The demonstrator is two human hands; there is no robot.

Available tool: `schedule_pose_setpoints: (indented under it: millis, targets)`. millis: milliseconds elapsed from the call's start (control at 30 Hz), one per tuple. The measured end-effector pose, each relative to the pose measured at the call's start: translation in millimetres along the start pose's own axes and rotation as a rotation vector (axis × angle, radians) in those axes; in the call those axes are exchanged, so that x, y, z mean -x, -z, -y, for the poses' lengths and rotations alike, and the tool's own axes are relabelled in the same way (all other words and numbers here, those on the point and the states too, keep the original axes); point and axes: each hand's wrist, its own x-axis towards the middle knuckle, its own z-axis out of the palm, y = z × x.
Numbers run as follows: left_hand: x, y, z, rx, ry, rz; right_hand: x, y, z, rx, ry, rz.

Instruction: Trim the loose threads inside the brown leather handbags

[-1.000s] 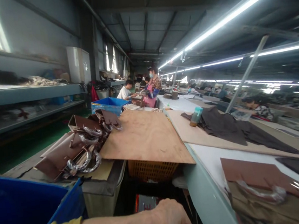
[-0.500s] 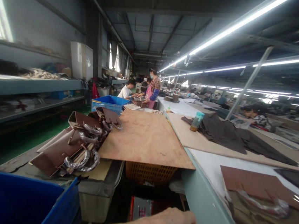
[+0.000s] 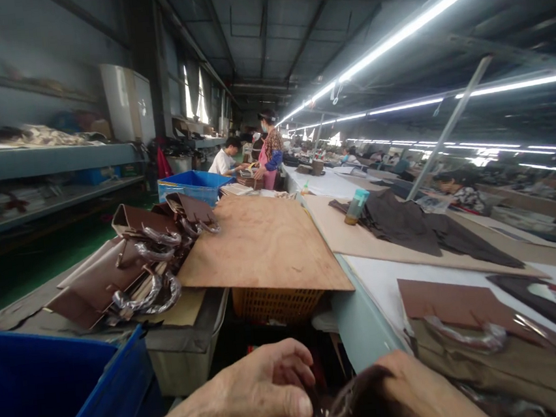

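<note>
At the bottom middle, my left hand curls its fingers round a dark brown bag handle wrapped in clear plastic. My right hand comes in from the lower right and presses against the same dark piece; its fingers are mostly hidden behind it. Both hands hover in the gap between the side bench and the long worktable. On the table just right of my hands lies a brown leather bag with a wrapped handle.
A blue bin stands at the lower left. Brown bags with wrapped handles are piled on the left bench beside a plywood sheet lying over an orange basket. Dark fabric and a bottle are on the table. Other workers stand far back.
The left hand has risen into view with its fingers curled on a wrapped handle. The right hand has come in from the lower right. The camera has tilted slightly down.
</note>
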Motion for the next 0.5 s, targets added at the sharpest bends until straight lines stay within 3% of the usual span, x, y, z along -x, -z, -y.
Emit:
schedule_pose_setpoints:
  millis: [133,233,300,367,500]
  targets:
    - [1,-13.6,-8,-0.325,0.046,-0.108,2,14,3,-0.018,0.021,0.015]
    - [-16,-15.4,0,-0.527,0.068,-0.287,12,25,12,-0.036,0.061,0.056]
    - [-34,-8.6,12,-0.57,0.055,-0.329,20,30,15,-0.059,0.081,0.116]
    - [-52,2.1,23,-0.505,0.063,-0.222,28,32,17,-0.07,0.077,0.164]
    - [-77,21.8,34,-0.243,0.197,0.148,48,27,23,-0.071,-0.004,0.206]
